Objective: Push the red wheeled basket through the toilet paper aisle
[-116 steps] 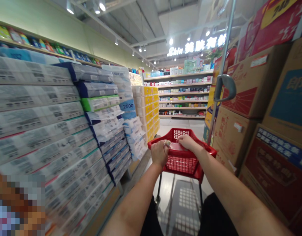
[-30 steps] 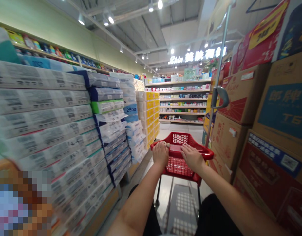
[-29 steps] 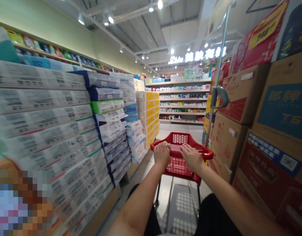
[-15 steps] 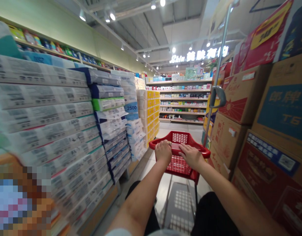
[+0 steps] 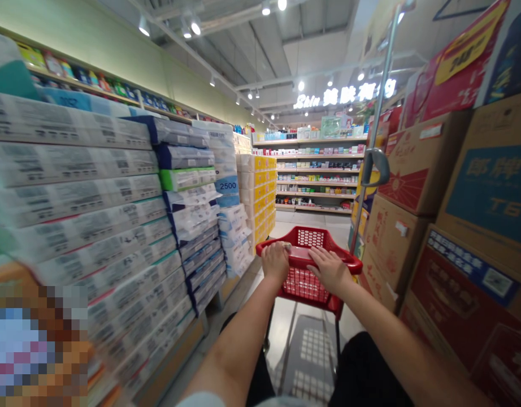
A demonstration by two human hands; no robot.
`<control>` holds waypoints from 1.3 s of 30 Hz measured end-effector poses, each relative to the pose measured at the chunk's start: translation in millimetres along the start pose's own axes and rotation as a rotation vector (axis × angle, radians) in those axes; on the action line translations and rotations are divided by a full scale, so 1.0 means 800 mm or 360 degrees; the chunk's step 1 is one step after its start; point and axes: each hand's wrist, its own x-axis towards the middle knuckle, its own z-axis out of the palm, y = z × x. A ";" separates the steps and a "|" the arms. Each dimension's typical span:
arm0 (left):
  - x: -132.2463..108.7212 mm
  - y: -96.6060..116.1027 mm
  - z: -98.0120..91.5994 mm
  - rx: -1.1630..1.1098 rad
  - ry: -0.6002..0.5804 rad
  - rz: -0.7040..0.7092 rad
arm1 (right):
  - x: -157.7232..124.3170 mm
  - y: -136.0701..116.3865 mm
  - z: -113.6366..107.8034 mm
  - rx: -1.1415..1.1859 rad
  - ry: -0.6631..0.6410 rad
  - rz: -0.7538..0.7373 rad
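A red plastic shopping cart [image 5: 306, 287] with a meshed basket stands straight in front of me. My left hand [image 5: 276, 263] is closed around the left part of its handle [image 5: 299, 256], knuckles up. To the right, my right hand [image 5: 329, 272] lies over the handle with its fingers stretched out and flat, pointing up and to the left. A short stretch of red handle shows between the two hands. The part of the basket I can see holds nothing.
Tall stacks of wrapped tissue packs [image 5: 95, 181] line the left, with yellow packs [image 5: 264, 192] beyond. Cardboard boxes [image 5: 407, 226] and a metal pole [image 5: 377, 118] with a grey hook stand close on the right. Shelves [image 5: 317, 168] of small goods cross the far end.
My left hand has slid slightly left along the handle, baring more of it. My right hand stays nearly where it was. The aisle around looks almost the same.
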 end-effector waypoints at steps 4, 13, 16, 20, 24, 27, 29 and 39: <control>0.010 -0.003 0.000 0.0032 -0.0010 -0.0234 | 0.002 -0.002 -0.009 0.0046 -0.0041 0.0046; 0.003 0.002 0.000 -0.0019 -0.0009 0.0029 | 0.011 -0.017 -0.011 -0.0042 -0.0178 0.0016; 0.003 -0.001 0.002 -0.0008 0.0038 -0.0073 | 0.012 -0.017 -0.010 -0.0060 -0.0183 -0.0024; -0.005 0.014 0.010 0.0009 0.0106 0.0018 | 0.018 -0.019 -0.010 0.0075 -0.0208 0.0064; -0.004 0.017 0.009 0.0003 0.0025 0.0080 | 0.022 -0.011 -0.016 0.0235 -0.0249 0.0140; 0.001 0.022 0.008 0.0024 -0.0022 -0.0085 | 0.024 -0.002 -0.016 0.0300 -0.0212 0.0118; 0.002 0.032 0.010 0.0057 -0.0026 -0.0098 | 0.025 0.001 -0.012 0.0341 -0.0142 0.0088; 0.004 0.024 0.007 0.0022 -0.0090 -0.0087 | 0.017 -0.001 0.000 0.0181 0.0048 -0.0062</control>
